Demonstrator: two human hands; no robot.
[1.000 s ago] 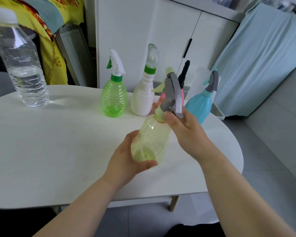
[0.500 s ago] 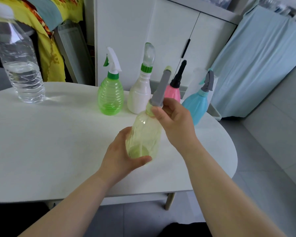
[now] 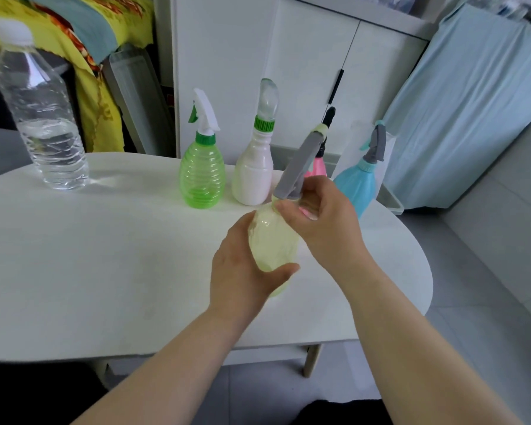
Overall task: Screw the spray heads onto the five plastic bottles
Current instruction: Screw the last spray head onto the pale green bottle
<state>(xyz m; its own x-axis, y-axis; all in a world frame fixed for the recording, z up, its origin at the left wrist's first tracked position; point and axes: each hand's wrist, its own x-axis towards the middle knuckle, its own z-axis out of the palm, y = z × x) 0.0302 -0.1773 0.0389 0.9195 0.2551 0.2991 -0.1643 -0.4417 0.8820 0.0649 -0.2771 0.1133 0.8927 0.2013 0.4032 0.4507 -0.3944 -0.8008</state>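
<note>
Head view: pale yellow bottle (image 3: 273, 240) tilts, grey spray head (image 3: 298, 167) up-right.

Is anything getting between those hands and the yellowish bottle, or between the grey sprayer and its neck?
Nothing visible does. The left hand wraps the pale yellow bottle directly, and the right hand grips at the base of the grey spray head, which already sits on the neck. The other bottles stand behind, clear of both.

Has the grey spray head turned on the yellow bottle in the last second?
Yes. The grey spray head has rotated: its nozzle earlier lay toward the blue bottle, now it points up toward the cabinet.
</note>
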